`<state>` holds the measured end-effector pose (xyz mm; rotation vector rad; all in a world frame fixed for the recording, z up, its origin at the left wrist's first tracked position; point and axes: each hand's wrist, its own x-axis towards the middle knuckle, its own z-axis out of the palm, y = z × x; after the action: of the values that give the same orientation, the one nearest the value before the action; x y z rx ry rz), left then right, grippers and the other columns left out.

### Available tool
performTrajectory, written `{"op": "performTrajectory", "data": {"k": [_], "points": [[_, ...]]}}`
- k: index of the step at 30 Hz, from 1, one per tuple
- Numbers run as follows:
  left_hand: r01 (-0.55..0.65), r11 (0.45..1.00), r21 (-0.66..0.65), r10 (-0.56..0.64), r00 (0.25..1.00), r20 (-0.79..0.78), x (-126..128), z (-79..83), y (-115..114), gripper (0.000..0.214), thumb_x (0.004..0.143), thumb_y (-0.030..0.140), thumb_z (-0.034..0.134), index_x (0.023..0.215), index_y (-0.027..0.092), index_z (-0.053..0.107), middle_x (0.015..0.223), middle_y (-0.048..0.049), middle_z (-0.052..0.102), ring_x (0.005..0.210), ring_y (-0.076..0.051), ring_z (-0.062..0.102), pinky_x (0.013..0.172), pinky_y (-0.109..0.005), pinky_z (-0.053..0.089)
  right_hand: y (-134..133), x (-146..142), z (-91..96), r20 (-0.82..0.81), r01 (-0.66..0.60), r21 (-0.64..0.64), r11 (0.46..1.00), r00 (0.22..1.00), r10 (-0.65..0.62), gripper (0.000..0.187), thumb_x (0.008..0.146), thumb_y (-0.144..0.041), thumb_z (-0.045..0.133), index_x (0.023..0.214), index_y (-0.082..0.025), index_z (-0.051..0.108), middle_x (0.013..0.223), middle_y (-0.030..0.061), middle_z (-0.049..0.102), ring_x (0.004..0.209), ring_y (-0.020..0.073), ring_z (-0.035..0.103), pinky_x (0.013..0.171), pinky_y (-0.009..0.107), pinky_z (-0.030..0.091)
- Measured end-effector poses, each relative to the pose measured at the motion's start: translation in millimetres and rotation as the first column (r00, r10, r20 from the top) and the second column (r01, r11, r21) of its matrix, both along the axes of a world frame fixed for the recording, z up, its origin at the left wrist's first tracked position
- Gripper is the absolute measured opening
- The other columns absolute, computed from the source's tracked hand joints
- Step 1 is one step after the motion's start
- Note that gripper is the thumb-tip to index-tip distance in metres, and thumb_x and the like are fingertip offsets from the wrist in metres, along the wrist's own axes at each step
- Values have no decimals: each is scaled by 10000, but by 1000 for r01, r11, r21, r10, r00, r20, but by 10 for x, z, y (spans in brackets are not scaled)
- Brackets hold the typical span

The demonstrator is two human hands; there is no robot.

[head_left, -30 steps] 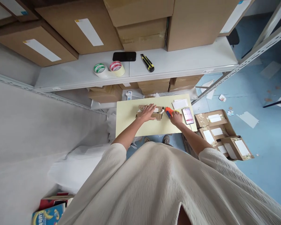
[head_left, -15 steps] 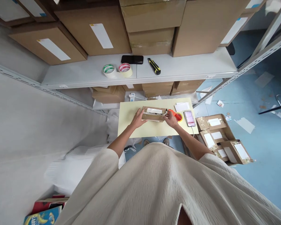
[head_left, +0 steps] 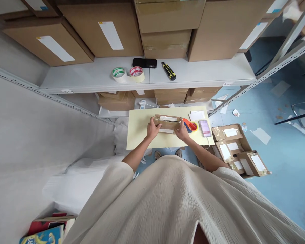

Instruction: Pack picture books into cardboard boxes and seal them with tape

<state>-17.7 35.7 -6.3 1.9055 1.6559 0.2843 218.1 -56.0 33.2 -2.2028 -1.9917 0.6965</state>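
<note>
A small brown cardboard box point(head_left: 167, 124) with a white label on its upper side is held between my two hands over the pale yellow table point(head_left: 138, 135). My left hand point(head_left: 152, 129) grips its left end, thumb along the near side. At the right end my right hand point(head_left: 182, 130) has its fingers wrapped round the box. A white strip shows under the box's near edge; what it is I cannot tell. Just right of my right hand lies an orange and blue tape dispenser point(head_left: 189, 125) with a yellow-rimmed roll.
White papers point(head_left: 197, 115) and a phone point(head_left: 205, 128) on a cable lie at the table's right. Behind, a shelf point(head_left: 91, 79) carries tape rolls point(head_left: 136, 74), a black phone point(head_left: 144, 63), a utility knife point(head_left: 168, 71) and large cartons point(head_left: 117, 30). Labelled boxes point(head_left: 231, 145) fill a carton on the floor.
My left hand has shifted its hold, thumb now on the near side. My right hand has closed in on the box's right end, and the box looks tilted, its near side turned more toward me.
</note>
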Motion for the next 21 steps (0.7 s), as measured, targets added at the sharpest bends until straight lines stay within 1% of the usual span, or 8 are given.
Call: {"op": "performTrajectory", "data": {"k": [2,4,8,11,13,15,18,21], "points": [[-66,997,47,67,998,-13,15,64,0,882,1087,572,626,1780,165,262,1531,-242,720,1447,-458,663,1171,-594,537,37,47,47,-14,18,-23,1000,1000,-18,980,1012,-317,489,1829,-92,-5,1475,282,699,1308,481,657,1099,633,542],[-110,992,62,113,993,-35,27,111,26,831,1085,620,612,1736,194,321,1527,-228,726,1456,-463,653,1188,-606,510,81,88,76,-60,56,-47,997,996,-58,933,1076,-389,445,1826,-67,-8,1376,272,736,1216,460,702,1048,580,565],[-131,990,-50,123,983,-136,15,134,87,793,1096,667,565,1706,212,343,1557,-230,714,1479,-459,637,1211,-602,472,163,110,65,-69,5,-106,994,998,-13,930,1139,-544,382,1838,-76,-13,1293,215,774,1107,397,741,1002,461,566],[-173,979,-107,160,979,-125,-17,118,62,748,1112,647,532,1702,219,363,1550,-226,720,1483,-442,640,1207,-590,489,245,80,3,-48,-24,-83,996,999,20,910,1157,-589,372,1851,-89,63,1295,205,788,1145,384,732,1032,433,544],[-213,972,-95,201,973,-117,-31,123,8,738,1114,597,544,1719,215,363,1635,-236,652,1522,-428,615,1223,-569,496,328,51,-57,-35,-30,-62,998,999,28,883,1169,-597,356,1856,-97,116,1324,221,783,1192,392,719,1061,442,528],[-220,975,-34,212,965,-154,-33,150,-57,802,1099,549,578,1763,179,322,1802,-265,450,1635,-432,496,1287,-573,445,434,28,-130,-25,-34,-57,998,999,32,869,1178,-611,340,1858,-108,143,1351,236,772,1221,403,708,1090,463,510],[-95,992,88,114,964,-240,-10,199,-132,967,1071,529,626,1834,119,195,1926,-266,104,1781,-446,182,1396,-629,262,607,23,-268,-23,-34,-90,995,999,32,862,1182,-641,309,1859,-126,168,1387,256,747,1233,413,704,1110,490,495],[151,986,77,-121,944,-306,44,192,-147,1034,1041,551,679,1865,171,183,1949,-194,-8,1806,-436,5,1431,-657,107,744,45,-430,-64,-48,-122,991,997,40,834,1181,-656,317,1837,-147,248,1387,250,734,1244,402,702,1124,495,495]]}}
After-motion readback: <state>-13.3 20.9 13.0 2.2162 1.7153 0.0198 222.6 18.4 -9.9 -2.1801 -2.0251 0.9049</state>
